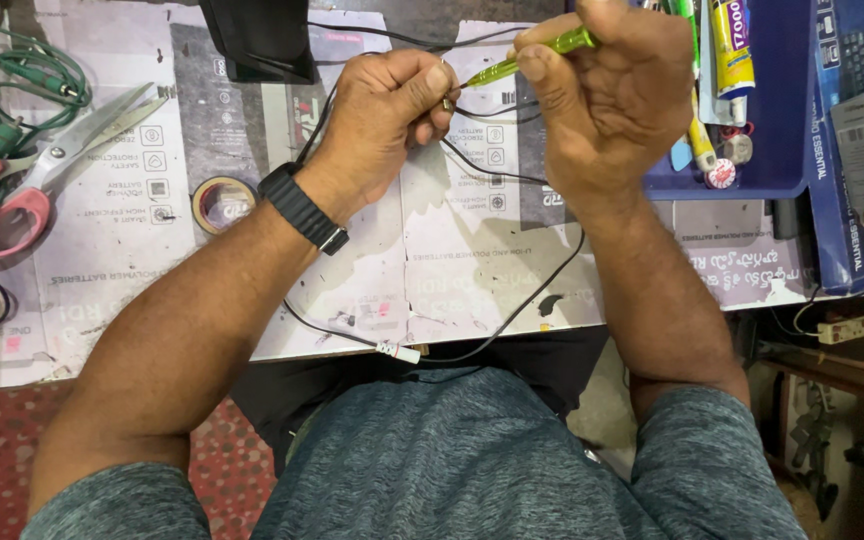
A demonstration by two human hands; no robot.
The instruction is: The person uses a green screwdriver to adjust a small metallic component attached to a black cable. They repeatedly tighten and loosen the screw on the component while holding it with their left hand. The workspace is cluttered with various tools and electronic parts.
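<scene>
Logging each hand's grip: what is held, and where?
Right hand holds a green screwdriver by its handle; left hand pinches a small part on the black wires.

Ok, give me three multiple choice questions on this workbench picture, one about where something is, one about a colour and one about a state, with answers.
1. Where do the scissors lie?
A. far left of the table
B. in the blue tray
C. on the person's lap

2. What colour is the screwdriver in the right hand?
A. red
B. green
C. black

3. What is the left hand doing?
A. lying flat and open
B. gripping the scissors
C. closed around a thin black wire

Answers: 1 A, the pink-handled scissors rest at the left edge. 2 B, its clear shaft is green. 3 C, the fingers curl shut on the wire.
</scene>
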